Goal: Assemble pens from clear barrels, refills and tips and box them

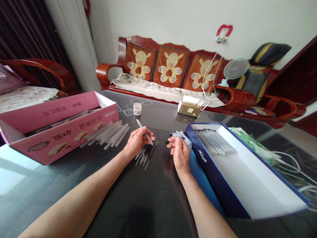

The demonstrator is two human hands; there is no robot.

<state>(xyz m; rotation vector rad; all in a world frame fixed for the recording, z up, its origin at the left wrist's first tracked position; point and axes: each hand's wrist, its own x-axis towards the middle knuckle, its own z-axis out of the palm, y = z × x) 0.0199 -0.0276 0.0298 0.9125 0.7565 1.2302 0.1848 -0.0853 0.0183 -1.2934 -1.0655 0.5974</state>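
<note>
My left hand (137, 141) is closed round a whitish pen (148, 136), which slants with its dark end down to the right. Below that hand, several thin pen refills (143, 158) lie on the dark table. On the left is a heap of frosted pen barrels (111, 134). My right hand (180, 153) has its fingers pinched together, with something small and dark at the tips that I cannot make out. Just behind these fingers lies a pile of clear pen caps (182, 136) with black parts among them.
A pink box (61, 132) holding more pale pieces stands on the left. To the right, a blue-edged box (257, 188) contains a row of pens (215, 142). A small round jar (137, 109) and a tissue pack (189, 108) are farther back. Green plastic packaging (255, 143) lies at the right.
</note>
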